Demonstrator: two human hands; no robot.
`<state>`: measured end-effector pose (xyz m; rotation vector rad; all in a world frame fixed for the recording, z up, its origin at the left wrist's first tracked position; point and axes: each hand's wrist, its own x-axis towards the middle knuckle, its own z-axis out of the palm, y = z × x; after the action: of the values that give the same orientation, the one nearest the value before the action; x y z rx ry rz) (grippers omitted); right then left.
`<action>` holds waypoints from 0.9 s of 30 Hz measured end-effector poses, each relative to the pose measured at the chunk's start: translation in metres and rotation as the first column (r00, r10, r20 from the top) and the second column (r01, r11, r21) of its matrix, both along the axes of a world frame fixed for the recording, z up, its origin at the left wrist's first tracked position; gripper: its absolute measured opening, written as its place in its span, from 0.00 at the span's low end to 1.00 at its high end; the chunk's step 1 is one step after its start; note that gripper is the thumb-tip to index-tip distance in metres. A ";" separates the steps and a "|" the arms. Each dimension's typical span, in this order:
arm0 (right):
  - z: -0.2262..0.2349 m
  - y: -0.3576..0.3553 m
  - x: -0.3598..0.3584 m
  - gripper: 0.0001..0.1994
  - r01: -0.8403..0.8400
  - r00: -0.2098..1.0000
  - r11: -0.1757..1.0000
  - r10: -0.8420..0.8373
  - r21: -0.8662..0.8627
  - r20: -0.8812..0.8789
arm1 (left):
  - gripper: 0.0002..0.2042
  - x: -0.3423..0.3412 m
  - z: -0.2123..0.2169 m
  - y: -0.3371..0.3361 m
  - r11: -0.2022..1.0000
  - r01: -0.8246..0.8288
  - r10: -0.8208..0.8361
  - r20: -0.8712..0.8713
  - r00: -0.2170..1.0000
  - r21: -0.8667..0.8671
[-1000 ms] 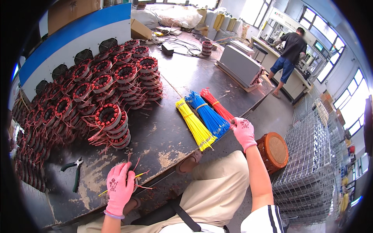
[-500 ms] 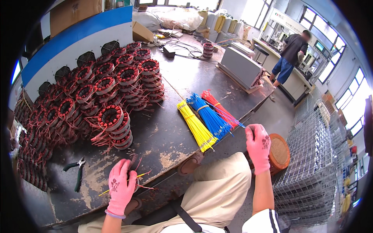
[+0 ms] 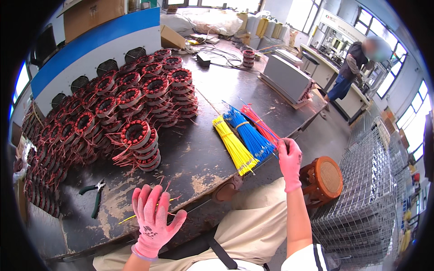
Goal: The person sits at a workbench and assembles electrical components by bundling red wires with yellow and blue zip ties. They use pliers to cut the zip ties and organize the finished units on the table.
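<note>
My left hand, in a pink glove, has its fingers and thumb spread over the table's front edge. A yellow wire and a few thin reddish leads stick out from behind it; what they join is hidden by the hand. My right hand, also gloved in pink, pinches a thin blue wire near the lower end of the wire bundles. Beside it lie a blue wire bundle, a red wire bundle and a yellow wire bundle, banded round the middle.
Stacked wound stators with red coils and loose leads crowd the table's left side. Green-handled pliers lie near its front. A grey box stands far right. On the floor are a wooden stool and wire-mesh cages; a person stands behind.
My left hand has gone from curled fingers to spread ones. My right hand has moved slightly up and left with the blue wire. The person in the background has turned and leaned.
</note>
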<state>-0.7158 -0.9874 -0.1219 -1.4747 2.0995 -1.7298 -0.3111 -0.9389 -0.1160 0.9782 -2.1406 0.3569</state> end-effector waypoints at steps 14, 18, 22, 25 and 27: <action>-0.056 -0.009 -0.016 0.08 0.140 0.933 0.981 -0.084 0.137 -0.351 | 0.34 0.001 -0.024 0.012 0.973 0.019 -0.010 -0.040 0.999 0.230; -0.050 0.001 -0.013 0.08 0.172 0.893 0.974 -0.091 0.147 -0.441 | 0.34 0.002 -0.028 0.013 0.969 0.016 -0.004 -0.051 0.999 0.245; -0.049 0.014 -0.021 0.08 0.222 0.832 0.970 -0.138 0.095 -0.537 | 0.35 0.001 -0.031 0.013 0.967 0.029 -0.013 -0.066 0.998 0.252; -0.037 0.026 -0.021 0.06 0.213 0.880 0.976 -0.173 0.043 -0.442 | 0.34 -0.004 -0.029 0.014 0.965 0.032 -0.014 -0.070 0.997 0.260; -0.022 0.031 -0.003 0.04 0.144 0.950 0.988 -0.151 -0.047 -0.274 | 0.34 0.001 -0.023 0.013 0.980 -0.004 0.012 -0.043 0.999 0.198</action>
<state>-0.7192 -0.9567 -0.1436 -1.6967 2.3887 -1.6879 -0.3097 -0.9257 -0.1391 1.0958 -2.1631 0.1262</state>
